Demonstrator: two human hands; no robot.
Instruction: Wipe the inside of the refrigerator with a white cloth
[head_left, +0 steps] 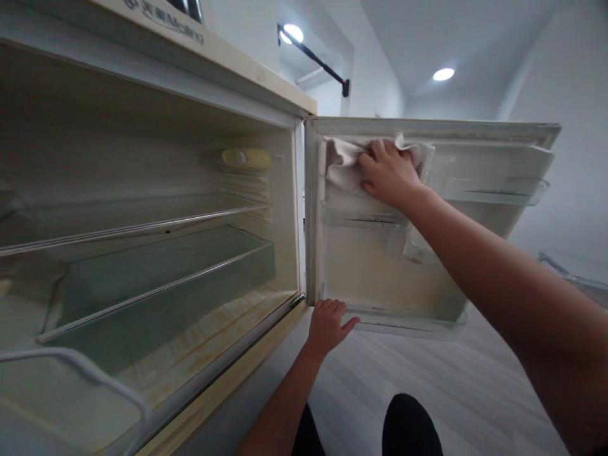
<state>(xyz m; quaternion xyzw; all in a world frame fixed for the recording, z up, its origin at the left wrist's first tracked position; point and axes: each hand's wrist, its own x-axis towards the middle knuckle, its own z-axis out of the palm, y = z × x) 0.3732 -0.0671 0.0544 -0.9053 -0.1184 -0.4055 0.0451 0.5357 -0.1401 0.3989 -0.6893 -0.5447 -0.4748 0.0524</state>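
Note:
The refrigerator door (pixel 365 259) stands swung out to the right. High on its inner face, my right hand (pixel 392 171) presses a white cloth (pixel 344 164) against the panel, just above a small clear door shelf (pixel 365 218). The fingers are bent over the bunched cloth, and part of it is hidden beneath the hand. Lower down, near the hinge side, my left hand (pixel 329 324) hooks its fingers over the end of the bottom door shelf (pixel 408 324). Its thumb sticks out to the right.
The refrigerator's stained interior (pixel 228 316) opens on the left, with glass shelves (pixel 190 215) and a yellowish lamp cover (pixel 244 158). A white wire piece (pixel 95 370) is at lower left. A clear bin (pixel 579 275) is at far right, above the grey floor (pixel 494 386).

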